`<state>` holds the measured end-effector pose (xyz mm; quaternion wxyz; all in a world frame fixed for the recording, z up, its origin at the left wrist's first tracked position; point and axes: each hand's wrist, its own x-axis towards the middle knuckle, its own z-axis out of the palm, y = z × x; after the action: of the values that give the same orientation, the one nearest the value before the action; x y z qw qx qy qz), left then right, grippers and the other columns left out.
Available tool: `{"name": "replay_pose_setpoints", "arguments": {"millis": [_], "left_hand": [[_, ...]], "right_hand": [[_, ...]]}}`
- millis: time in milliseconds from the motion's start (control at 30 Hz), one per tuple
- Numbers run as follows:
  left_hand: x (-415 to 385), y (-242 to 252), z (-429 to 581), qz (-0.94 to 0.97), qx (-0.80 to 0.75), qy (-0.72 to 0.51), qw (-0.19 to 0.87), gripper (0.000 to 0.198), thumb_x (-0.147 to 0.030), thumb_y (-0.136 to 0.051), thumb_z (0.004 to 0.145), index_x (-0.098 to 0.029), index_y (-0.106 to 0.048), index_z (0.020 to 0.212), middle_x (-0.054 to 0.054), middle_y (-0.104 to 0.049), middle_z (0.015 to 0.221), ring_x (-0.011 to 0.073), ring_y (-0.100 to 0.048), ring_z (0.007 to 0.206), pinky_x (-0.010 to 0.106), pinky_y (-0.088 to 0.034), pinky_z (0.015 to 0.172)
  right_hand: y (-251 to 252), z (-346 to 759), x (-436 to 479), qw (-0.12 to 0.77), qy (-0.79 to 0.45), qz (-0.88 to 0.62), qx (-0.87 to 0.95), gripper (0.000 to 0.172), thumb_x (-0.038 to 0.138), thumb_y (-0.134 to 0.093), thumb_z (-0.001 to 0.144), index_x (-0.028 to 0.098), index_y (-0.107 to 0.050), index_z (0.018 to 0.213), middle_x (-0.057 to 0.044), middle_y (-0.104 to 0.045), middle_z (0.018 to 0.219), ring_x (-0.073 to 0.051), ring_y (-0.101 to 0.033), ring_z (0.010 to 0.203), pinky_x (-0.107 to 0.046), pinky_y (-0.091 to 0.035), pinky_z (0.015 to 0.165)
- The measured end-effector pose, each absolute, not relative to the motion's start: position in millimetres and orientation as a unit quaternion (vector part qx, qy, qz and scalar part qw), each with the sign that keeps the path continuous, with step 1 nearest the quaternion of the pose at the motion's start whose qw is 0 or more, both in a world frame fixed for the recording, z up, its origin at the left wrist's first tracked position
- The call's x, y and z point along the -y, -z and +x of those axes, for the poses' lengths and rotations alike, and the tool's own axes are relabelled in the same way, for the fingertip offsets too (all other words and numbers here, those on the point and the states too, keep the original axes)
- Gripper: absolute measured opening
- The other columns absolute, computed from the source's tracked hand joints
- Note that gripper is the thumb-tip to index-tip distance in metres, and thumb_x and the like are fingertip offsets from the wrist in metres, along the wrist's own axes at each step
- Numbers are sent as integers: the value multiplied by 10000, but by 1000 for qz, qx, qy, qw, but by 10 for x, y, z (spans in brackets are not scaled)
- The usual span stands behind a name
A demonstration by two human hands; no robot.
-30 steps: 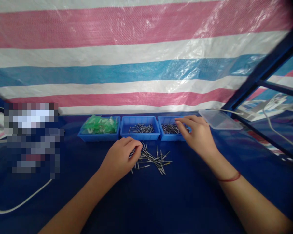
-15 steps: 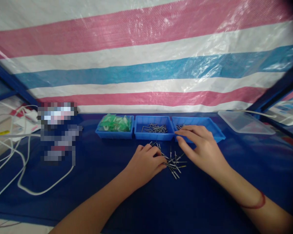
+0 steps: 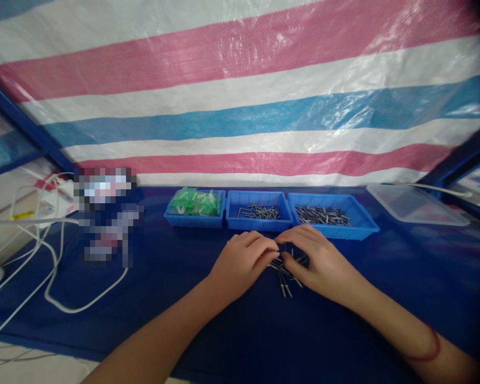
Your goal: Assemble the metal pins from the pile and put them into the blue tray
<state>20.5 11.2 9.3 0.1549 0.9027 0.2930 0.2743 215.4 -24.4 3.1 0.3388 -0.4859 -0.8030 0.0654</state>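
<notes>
Several silver blind rivets point(image 3: 285, 288) lie in a loose pile on the blue table, partly covered by both hands. At the left of the pile my left hand point(image 3: 242, 261) is closed, thumb and fingertips pinched around a rivet that is mostly hidden. My right hand point(image 3: 318, 261) comes in from the other side, its fingers curved and the thumb a little apart from the forefinger. Its fingertips hover close to those of my left hand, over the rivets. No item is visible in it.
Behind the hands stand three blue bins: one with green packets point(image 3: 196, 202), a middle bin point(image 3: 260, 224) and a right bin point(image 3: 344, 233), both with rivets. A clear plastic lid point(image 3: 418, 205) lies far right. White cables point(image 3: 80, 311) and blurred items are at left.
My right hand has moved from the right bin's front edge down and left to the pile, uncovering that bin's rivets. My left hand stays at the pile. The view has shifted slightly.
</notes>
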Motion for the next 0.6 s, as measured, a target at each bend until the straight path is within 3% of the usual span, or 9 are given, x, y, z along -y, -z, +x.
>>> {"name": "replay_pose_setpoints", "arguments": {"millis": [300,600], "left_hand": [[-38,-119,234,860,-280,-369,215,138,-267,-508,949,-195,-621,984,28,-693,938,148,-635,881,258,-465,815],[-85,-73,226,808,-352,-395,258,149,-268,-504,947,-170,-608,988,27,-670,906,124,-605,795,232,-453,761]], "right_hand": [[-32,2153,231,384,-190,-459,778,135,259,-534,915,228,-666,921,-61,-695,984,-199,-627,961,-354,-497,858],[-54,2180,247,462,-260,-515,674,168,380,-626,856,251,-706,930,-20,-729,916,-183,-670,853,-304,-529,758]]}}
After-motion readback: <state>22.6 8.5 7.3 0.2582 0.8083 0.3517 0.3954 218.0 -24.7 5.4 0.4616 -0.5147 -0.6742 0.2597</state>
